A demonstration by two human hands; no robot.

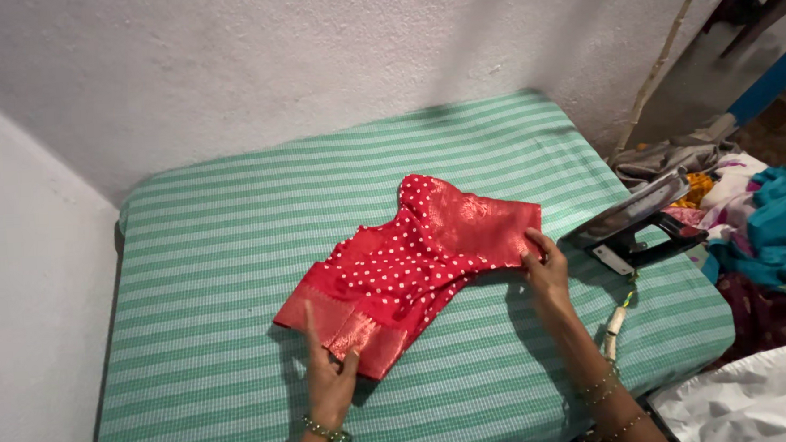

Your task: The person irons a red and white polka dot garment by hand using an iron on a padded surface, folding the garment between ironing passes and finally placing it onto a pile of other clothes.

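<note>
A red blouse (pixel 413 260) with white dots and a shiny woven border lies spread on a green and white striped padded table (pixel 232 229). My left hand (pixel 330 381) rests at the blouse's near lower edge, fingers apart, thumb and forefinger touching the border. My right hand (pixel 546 265) pinches the right sleeve edge of the blouse between its fingers. Both wrists wear bead bangles.
A clothes iron (pixel 635 226) stands tilted at the table's right edge, its cord (pixel 618 317) hanging near my right forearm. A heap of mixed clothes (pixel 761 229) lies to the right. White walls close in behind and on the left. A white cloth (pixel 761 399) sits at bottom right.
</note>
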